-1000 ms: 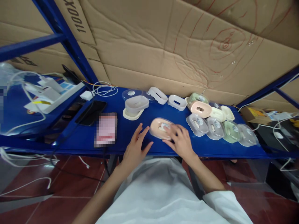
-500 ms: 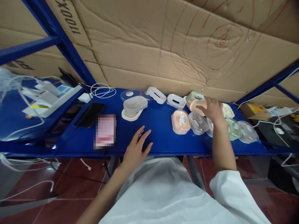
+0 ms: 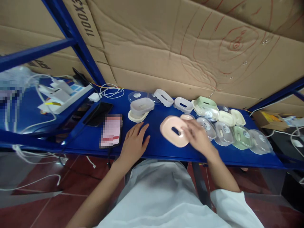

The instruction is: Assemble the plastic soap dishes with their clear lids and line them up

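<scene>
My right hand (image 3: 197, 135) grips a peach soap dish shell (image 3: 169, 132) with an oval slot, held above the blue table. Beneath it and partly hidden lies a peach soap dish with a clear lid (image 3: 188, 117). My left hand (image 3: 135, 142) hovers or rests near the front edge, fingers apart and holding nothing; I cannot tell whether it touches the table. Just beyond it, a pale grey dish shell (image 3: 142, 107) sits on a cream tray (image 3: 136, 117). Two more grey shells, a left one (image 3: 163, 98) and a right one (image 3: 183, 105), lie farther back.
Lidded soap dishes, a grey one (image 3: 224, 133) and a green one (image 3: 241, 137) among them, line the right. A green shell (image 3: 206, 104) lies behind. A lit phone (image 3: 111, 130) and a dark phone (image 3: 98, 114) lie left. Cardboard (image 3: 152, 41) walls the back.
My right hand has taken the peach shell from the back right group and brought it left and nearer. My left hand has shifted slightly left. The view has turned a little.
</scene>
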`<state>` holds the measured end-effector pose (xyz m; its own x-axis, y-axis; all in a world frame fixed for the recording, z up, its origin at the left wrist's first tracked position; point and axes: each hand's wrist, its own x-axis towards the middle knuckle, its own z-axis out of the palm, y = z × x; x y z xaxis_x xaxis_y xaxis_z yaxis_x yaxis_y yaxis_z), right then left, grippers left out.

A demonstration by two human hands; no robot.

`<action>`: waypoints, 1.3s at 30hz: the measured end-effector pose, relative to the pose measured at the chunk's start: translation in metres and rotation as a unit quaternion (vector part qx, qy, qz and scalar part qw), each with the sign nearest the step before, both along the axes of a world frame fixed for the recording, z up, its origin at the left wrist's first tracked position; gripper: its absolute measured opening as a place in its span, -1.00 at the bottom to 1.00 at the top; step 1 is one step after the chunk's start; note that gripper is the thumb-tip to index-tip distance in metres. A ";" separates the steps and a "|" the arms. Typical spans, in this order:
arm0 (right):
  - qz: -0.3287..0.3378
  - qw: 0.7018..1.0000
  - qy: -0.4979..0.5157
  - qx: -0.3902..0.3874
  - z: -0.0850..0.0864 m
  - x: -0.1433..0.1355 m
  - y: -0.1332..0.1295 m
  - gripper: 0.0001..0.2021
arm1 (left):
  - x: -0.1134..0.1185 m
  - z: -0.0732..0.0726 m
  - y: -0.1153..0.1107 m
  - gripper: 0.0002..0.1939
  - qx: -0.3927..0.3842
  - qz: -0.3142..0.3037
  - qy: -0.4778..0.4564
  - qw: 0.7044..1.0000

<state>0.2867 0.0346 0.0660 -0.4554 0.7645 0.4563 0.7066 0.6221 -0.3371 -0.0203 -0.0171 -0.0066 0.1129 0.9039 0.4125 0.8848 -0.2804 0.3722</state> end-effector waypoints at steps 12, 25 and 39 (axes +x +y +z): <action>-0.081 0.989 -0.110 0.062 -0.030 -0.028 0.030 -0.61 | -0.002 0.000 -0.007 -0.74 0.020 0.021 0.046 0.999; 0.048 0.988 -0.142 0.044 -0.042 -0.043 -0.007 -0.57 | -0.011 0.001 -0.048 -0.86 -0.038 -0.131 -0.035 0.990; 0.143 0.988 -0.050 0.015 -0.041 -0.054 -0.060 -0.70 | -0.005 -0.011 -0.043 -0.42 0.054 -0.119 -0.031 0.991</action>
<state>0.2325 -0.0251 0.0248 -0.6951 0.5845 0.4186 0.5284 0.8102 -0.2538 -0.0251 -0.0599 -0.0177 0.2886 0.8050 0.5184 0.7649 -0.5195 0.3808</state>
